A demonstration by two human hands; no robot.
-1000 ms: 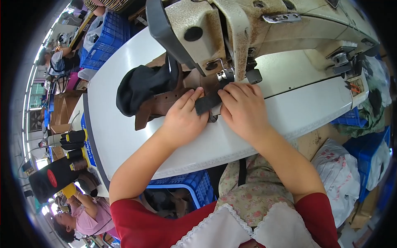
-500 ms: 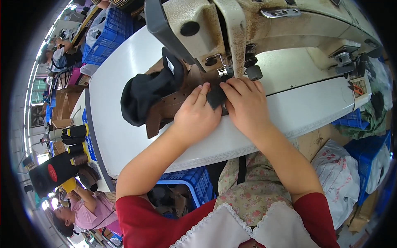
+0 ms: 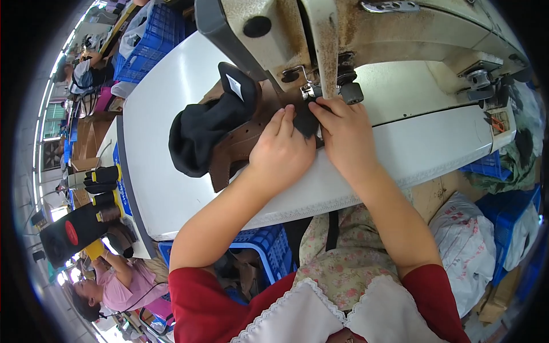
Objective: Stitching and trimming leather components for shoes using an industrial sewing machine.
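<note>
A brown leather shoe upper [image 3: 227, 150] with punched holes and a bulky black lining [image 3: 207, 132] lies on the sewing machine bed. Its right end runs under the presser foot [image 3: 309, 91] of the worn beige sewing machine [image 3: 394, 40]. My left hand [image 3: 283, 150] is closed on the near edge of the upper, fingers pressing a dark flap [image 3: 306, 119]. Just to its right, my right hand [image 3: 350, 136] pinches the work close by the foot, fingers bent. The fingertips' undersides and the needle point are hidden.
The white machine table [image 3: 154, 114] curves around the work. Below its front edge stands a blue crate [image 3: 274, 251] with pieces inside; a white sack [image 3: 464, 246] is at the right. At left are thread spools [image 3: 106, 200] and a person in pink [image 3: 134, 286] at another machine.
Both hands have shifted slightly, the left one to the right and up toward the presser foot. The shoe upper has slid a little to the right with them.
</note>
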